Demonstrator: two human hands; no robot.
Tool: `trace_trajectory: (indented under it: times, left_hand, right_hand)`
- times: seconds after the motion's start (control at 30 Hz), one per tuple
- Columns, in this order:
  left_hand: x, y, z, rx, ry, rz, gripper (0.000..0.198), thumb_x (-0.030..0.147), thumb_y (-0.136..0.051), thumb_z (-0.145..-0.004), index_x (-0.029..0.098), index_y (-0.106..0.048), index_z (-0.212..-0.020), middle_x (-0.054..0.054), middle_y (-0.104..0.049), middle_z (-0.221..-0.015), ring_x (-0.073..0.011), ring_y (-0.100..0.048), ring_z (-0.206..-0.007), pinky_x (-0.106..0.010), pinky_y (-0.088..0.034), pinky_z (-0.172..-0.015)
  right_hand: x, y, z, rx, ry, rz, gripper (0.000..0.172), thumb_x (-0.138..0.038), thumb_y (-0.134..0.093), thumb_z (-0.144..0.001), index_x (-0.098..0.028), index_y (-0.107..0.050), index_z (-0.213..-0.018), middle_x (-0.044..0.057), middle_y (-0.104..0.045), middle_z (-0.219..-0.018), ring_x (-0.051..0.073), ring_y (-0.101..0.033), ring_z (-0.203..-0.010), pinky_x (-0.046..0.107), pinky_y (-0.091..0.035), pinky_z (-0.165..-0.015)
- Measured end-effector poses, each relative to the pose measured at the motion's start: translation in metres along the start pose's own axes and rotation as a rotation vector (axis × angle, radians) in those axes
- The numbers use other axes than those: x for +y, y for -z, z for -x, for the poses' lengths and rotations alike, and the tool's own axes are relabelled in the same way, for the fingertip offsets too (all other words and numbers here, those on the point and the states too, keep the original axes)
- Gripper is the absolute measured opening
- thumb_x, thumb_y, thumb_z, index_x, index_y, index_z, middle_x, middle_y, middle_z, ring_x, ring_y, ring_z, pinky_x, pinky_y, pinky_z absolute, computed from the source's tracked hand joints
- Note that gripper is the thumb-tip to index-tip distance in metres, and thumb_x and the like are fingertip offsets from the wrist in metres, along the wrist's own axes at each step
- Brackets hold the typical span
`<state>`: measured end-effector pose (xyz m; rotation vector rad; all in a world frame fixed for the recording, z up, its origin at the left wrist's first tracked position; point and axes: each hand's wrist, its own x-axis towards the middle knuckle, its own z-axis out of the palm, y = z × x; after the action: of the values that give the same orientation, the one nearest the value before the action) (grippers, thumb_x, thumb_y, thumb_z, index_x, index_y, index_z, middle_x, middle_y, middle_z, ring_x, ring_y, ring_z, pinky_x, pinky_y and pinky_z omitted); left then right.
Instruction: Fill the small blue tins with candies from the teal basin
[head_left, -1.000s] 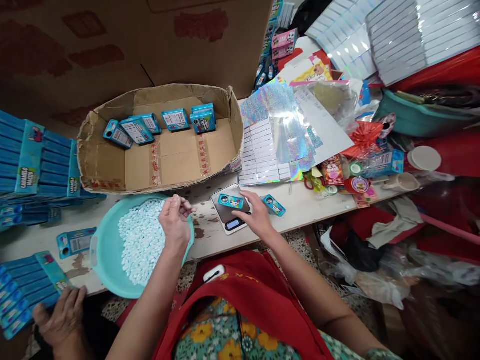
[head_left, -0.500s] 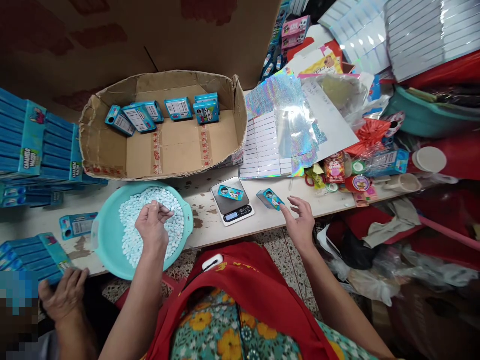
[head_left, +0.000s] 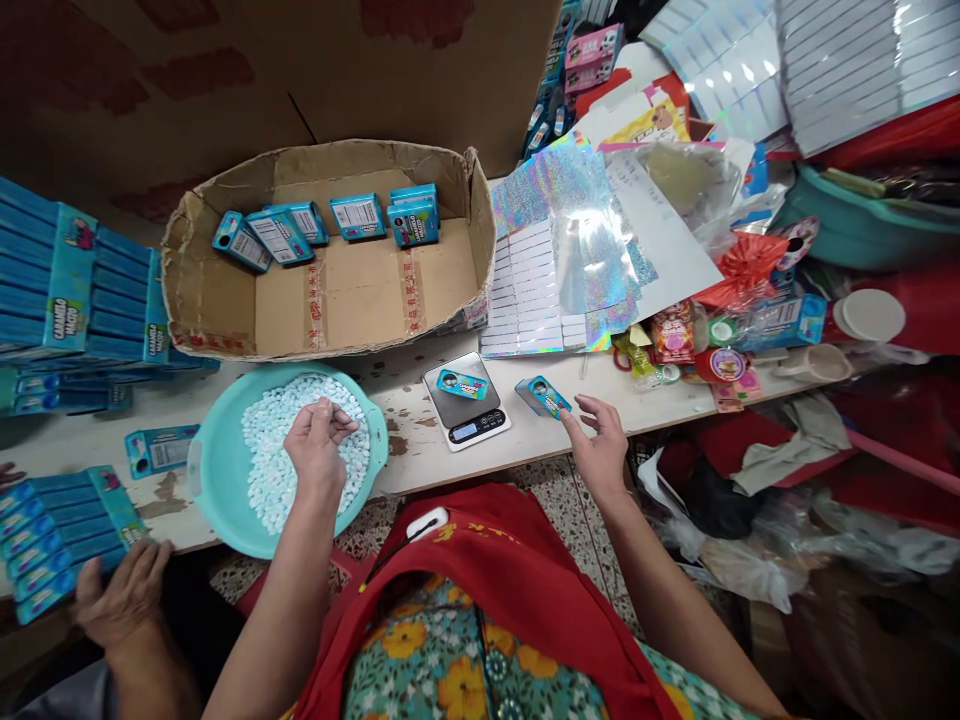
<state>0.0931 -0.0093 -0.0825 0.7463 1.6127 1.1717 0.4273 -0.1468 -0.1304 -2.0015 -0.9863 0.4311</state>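
My left hand (head_left: 319, 447) is above the turquoise basin (head_left: 217, 455), over small pale blue and white candies (head_left: 274, 440). Its fingers are pinched together, and whatever they hold is too small or hidden to tell. On the bench, my right hand (head_left: 598, 445) has its fingers apart, with one fingertip at the right end of a blue candy box (head_left: 546, 394). Between the hands, a small digital scale (head_left: 474, 430) carries another blue box (head_left: 463, 385) lying flat. Its display is not readable.
Behind lies a low cardboard tray (head_left: 360, 330) with several blue boxes. Stacked blue boxes (head_left: 71, 280) stand left; a single box (head_left: 159, 450) lies beside the basin. A co-worker's hand (head_left: 127, 595) rests by more boxes. Shiny sheets (head_left: 592, 250) and packets (head_left: 675, 335) cover the right.
My left hand has shifted slightly right over the candies, still pinched. My right hand is nearly unmoved. A co-worker's head has left the lower left, and fingers show at the left edge.
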Motion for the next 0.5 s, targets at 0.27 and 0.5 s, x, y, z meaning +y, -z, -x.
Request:
trace_trajectory:
  times: [0.27,0.5]
  left_hand:
    - [0.0,-0.01,0.0,-0.047,-0.005,-0.086,0.028,0.043,-0.059,-0.075,0.016,-0.052,-0.074,0.002,-0.053,-0.063,-0.0102,-0.054,-0.054,-0.027,-0.051,-0.06]
    - [-0.011,0.043,-0.039,-0.199,-0.212,-1.272,0.043,0.046,-0.053,-0.077,0.017,-0.062,-0.107,-0.015,-0.057,-0.115,-0.0309,-0.056,-0.101,-0.041,-0.046,-0.083]
  right_hand:
    - [-0.007,-0.001,0.003,0.027,0.052,0.045,0.032,-0.035,-0.062,-0.082,-0.019,-0.061,-0.11,0.009,-0.059,-0.108,0.022,-0.056,-0.1,0.039,-0.052,-0.081]
    - [-0.033,-0.024,0.006,0.043,0.278,0.045,0.032,-0.027,-0.064,-0.082,-0.021,-0.06,-0.113,0.009,-0.062,-0.107,0.022,-0.057,-0.102,0.043,-0.049,-0.089]
